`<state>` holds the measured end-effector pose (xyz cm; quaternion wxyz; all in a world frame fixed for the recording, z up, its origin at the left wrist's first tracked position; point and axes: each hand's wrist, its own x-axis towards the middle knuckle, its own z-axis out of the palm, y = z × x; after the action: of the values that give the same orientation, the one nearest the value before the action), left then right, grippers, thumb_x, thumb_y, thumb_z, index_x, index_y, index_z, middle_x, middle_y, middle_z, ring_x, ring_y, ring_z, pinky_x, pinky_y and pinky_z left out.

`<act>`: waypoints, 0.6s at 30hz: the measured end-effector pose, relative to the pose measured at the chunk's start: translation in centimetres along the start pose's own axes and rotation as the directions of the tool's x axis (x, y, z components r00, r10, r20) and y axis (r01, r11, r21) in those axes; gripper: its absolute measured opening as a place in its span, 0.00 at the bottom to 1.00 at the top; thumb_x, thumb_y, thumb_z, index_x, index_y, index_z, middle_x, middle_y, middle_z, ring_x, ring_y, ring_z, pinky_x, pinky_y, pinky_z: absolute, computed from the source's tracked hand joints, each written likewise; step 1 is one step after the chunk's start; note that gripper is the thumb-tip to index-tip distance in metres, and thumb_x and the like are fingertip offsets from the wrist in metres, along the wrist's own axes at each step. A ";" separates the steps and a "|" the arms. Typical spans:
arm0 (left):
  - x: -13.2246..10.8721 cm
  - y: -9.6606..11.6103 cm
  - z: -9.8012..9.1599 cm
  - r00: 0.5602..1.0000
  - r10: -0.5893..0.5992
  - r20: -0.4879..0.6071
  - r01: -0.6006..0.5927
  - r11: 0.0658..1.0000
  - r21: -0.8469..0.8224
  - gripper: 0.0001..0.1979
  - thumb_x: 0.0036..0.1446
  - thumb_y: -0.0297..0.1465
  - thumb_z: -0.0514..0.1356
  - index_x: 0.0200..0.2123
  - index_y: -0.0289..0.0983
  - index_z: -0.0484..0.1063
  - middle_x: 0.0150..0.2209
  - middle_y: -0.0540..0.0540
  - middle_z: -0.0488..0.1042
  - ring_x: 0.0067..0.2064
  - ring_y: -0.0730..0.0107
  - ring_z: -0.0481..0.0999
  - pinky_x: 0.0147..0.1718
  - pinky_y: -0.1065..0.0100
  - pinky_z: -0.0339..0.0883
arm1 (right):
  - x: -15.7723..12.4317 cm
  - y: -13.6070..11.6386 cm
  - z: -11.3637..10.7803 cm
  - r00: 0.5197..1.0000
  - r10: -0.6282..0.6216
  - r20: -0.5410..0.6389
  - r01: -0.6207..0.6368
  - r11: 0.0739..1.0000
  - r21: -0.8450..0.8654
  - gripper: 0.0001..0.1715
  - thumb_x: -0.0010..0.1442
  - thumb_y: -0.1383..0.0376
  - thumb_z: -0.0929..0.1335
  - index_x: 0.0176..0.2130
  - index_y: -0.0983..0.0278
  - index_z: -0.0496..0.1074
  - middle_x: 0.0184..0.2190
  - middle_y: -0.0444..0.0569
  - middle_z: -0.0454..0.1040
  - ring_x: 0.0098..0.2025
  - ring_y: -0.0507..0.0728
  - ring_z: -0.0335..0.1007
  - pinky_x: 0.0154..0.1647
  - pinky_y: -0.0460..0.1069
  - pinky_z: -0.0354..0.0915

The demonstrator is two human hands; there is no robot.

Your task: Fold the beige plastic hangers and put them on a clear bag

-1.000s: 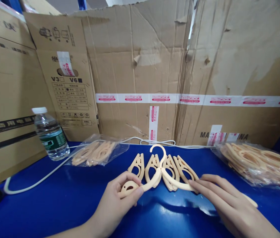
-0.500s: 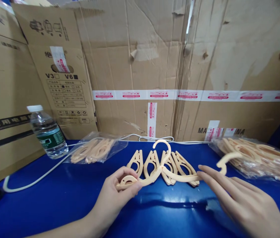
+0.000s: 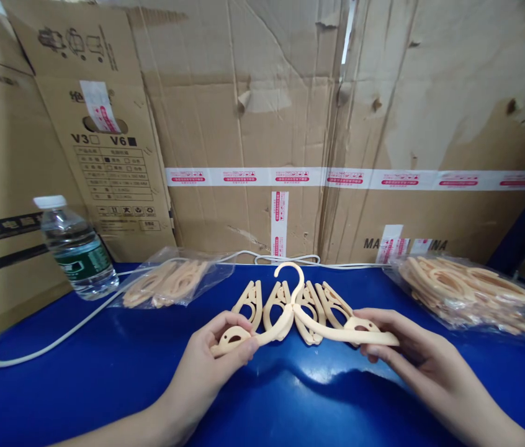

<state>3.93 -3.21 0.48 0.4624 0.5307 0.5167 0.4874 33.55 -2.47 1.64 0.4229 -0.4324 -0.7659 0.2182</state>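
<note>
A beige plastic folding hanger (image 3: 327, 333) is held up over the blue table, its hook upward and its two arms spread sideways. My left hand (image 3: 211, 366) pinches the end of its left arm between thumb and fingers. On the other side, my right hand (image 3: 418, 360) is closed around the end of the right arm, thumb below and fingers behind. A small piece with a hole shows above the arm at each end. Just behind it, several folded beige hangers (image 3: 257, 304) lie in a row, partly hidden by the held one.
At left, a clear plastic bag (image 3: 174, 282) holds folded hangers; a fuller bag (image 3: 458, 285) lies at right. A water bottle (image 3: 79, 251) stands by the cardboard boxes (image 3: 244, 217) that wall the table's back. A white cable (image 3: 58, 338) runs along the left and back.
My right hand has gone from flat, stretched fingers to gripping the right arm's end. The hooked end piece that stuck up there now lies along the arm. My left hand keeps its hold.
</note>
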 end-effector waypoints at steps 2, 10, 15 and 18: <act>0.0 0.2 0.2 1.000 0.001 -0.015 -0.002 0.999 -0.045 0.15 0.46 0.39 0.69 0.34 0.38 0.71 0.24 0.54 0.69 0.26 0.76 0.64 0.27 0.75 0.57 | 0.3 -0.3 -0.1 0.993 0.104 0.054 -0.112 0.980 0.164 0.17 0.62 0.56 0.67 0.49 0.60 0.72 0.36 0.51 0.78 0.33 0.57 0.76 0.34 0.48 0.74; -0.2 0.3 0.5 0.997 -0.024 -0.070 0.016 0.993 -0.113 0.20 0.42 0.37 0.71 0.37 0.38 0.71 0.24 0.54 0.72 0.25 0.77 0.66 0.27 0.76 0.59 | 0.4 -0.2 0.5 0.982 0.169 0.080 -0.185 0.808 0.560 0.11 0.63 0.58 0.66 0.39 0.60 0.76 0.40 0.50 0.72 0.34 0.54 0.70 0.35 0.48 0.71; -0.2 0.4 0.4 0.998 -0.025 -0.053 0.020 0.996 -0.091 0.21 0.41 0.37 0.72 0.38 0.37 0.71 0.24 0.54 0.72 0.25 0.76 0.67 0.26 0.75 0.59 | 0.4 -0.3 0.4 0.955 0.289 -0.066 -0.181 0.744 0.643 0.14 0.59 0.58 0.71 0.45 0.57 0.71 0.30 0.45 0.74 0.28 0.52 0.69 0.31 0.47 0.69; -0.3 0.6 0.3 0.997 -0.030 -0.074 0.021 0.992 -0.124 0.24 0.41 0.36 0.72 0.41 0.37 0.69 0.23 0.53 0.73 0.25 0.73 0.69 0.27 0.73 0.61 | 0.6 -0.2 0.4 0.937 0.344 -0.051 -0.221 0.701 0.679 0.14 0.57 0.58 0.72 0.42 0.60 0.72 0.31 0.46 0.74 0.28 0.51 0.68 0.31 0.47 0.68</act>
<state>4.34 -3.50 1.08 0.4805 0.4758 0.5096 0.5320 32.92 -2.10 1.85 0.5749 -0.3837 -0.5222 0.4996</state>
